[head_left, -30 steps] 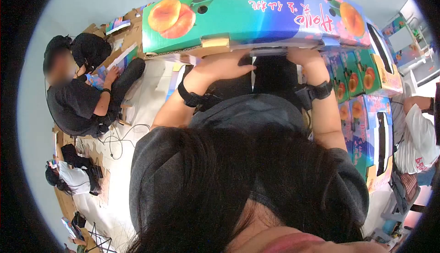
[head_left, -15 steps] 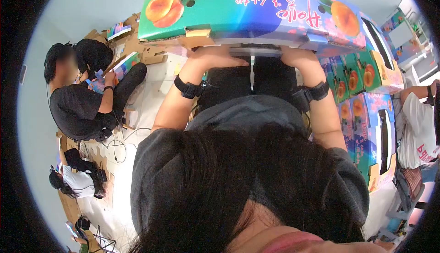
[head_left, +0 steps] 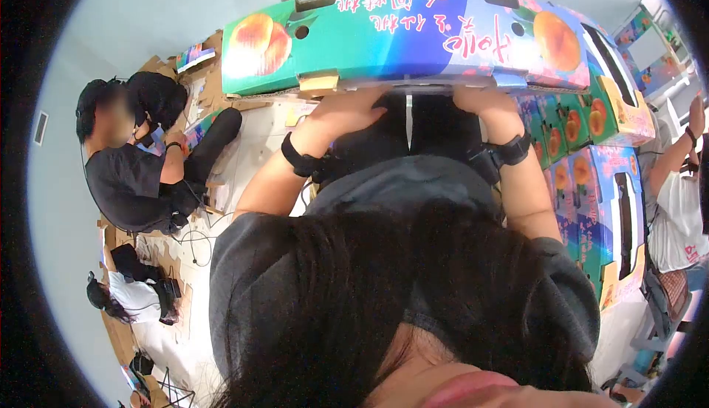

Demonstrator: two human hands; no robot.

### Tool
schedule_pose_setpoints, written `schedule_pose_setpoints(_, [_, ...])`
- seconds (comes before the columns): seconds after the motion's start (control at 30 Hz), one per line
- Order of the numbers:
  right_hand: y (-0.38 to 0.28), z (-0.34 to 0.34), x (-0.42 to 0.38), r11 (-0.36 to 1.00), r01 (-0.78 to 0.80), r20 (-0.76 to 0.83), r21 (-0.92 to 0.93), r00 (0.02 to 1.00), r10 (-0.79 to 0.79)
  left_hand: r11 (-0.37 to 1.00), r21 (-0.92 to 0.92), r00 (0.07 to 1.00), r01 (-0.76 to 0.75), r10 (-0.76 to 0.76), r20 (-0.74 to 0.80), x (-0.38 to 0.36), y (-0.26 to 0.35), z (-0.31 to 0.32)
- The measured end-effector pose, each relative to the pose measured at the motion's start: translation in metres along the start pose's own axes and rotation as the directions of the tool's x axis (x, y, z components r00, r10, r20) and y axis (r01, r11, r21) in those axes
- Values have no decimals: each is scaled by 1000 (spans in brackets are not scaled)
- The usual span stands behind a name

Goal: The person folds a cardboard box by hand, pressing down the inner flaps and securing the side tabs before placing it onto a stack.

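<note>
Two-handed forward reach | left hand (head_left: pixel 350 110), right hand (head_left: pixel 490 105) at carton (head_left: pixel 406 35) edge | grip: closure hidden, can't tell

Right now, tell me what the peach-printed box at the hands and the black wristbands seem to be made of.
Box: apparently corrugated cardboard with a glossy printed face; the raw brown edge and tan tab suggest board, the glare on the peach print a sheen.
Wristbands: mostly matte, perhaps fabric or rubber; too little texture shows to settle it.
</note>
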State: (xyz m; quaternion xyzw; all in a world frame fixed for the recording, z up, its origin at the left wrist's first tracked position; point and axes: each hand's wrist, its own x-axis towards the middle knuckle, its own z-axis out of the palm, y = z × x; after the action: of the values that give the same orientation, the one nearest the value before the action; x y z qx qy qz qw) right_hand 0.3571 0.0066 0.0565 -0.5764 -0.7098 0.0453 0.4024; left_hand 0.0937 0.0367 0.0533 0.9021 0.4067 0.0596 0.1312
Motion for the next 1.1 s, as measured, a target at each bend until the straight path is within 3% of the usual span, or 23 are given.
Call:
schedule_pose_setpoints(0.13, [10, 8, 6, 990, 31, 105, -135, 994, -17, 986, 116, 981, -119, 135, -142, 5, -6, 8])
schedule_pose_setpoints(0.17, [12, 5, 11, 970, -105, 296, -219, 940, 169, 987, 108, 982, -115, 129, -135, 6, -7, 6])
schedule_pose_setpoints(0.23, [2, -2, 13, 942, -180, 397, -284, 872, 286, 990, 92, 986, -105, 115, -121, 7, -8, 0])
schedule_pose_setpoints(0.33, [-15, -11, 11, 967, -111, 297, -231, 938, 178, 995, 96, 1000, 16, -15, -12, 10, 1, -17])
schedule_pose_setpoints(0.47, [-20, -15, 10, 951, -25, 255, -308, 961, 108, 978, 155, 921, -142, 188, -342, 21, -22, 2])
schedule_pose_setpoints(0.5, [-17, -11, 12, 921, 99, 274, -376, 962, 9, 986, 128, 939, -107, 143, -314, 19, -13, -9])
schedule_pose_setpoints(0.57, [-11, -10, 21, 842, 222, 474, -492, 879, 45, 998, 39, 975, -55, 62, -214, 25, -11, -14])
schedule_pose_setpoints(0.63, [-3, -8, 14, 872, 240, 390, -427, 919, -61, 998, -62, 996, -1, -5, -94, 27, -6, -19])
schedule_pose_setpoints(0.73, [5, 0, 12, 898, 218, 322, -383, 942, -91, 992, -119, 999, 34, -33, 5, 11, 15, -35])
schedule_pose_setpoints(0.87, [-8, -6, 11, 969, 0, 262, -246, 963, 66, 998, -32, 999, -47, 46, -27, -9, 27, -36])
schedule_pose_setpoints(0.9, [-14, -11, 10, 976, -27, 270, -216, 959, 87, 972, -77, 966, -220, 206, -158, -11, 20, -27])
schedule_pose_setpoints(1.0, [-21, -19, 17, 982, -82, 379, -172, 914, 143, 993, 115, 996, 5, 5, -86, -7, 17, -22])
schedule_pose_setpoints(1.03, [-21, -16, 16, 981, -92, 373, -169, 916, 150, 984, 177, 978, 11, 26, -206, -2, 5, -12])
schedule_pose_setpoints(1.1, [-19, -9, 15, 975, -89, 330, -205, 931, 155, 983, 166, 960, 74, -26, -279, 3, -7, -4])
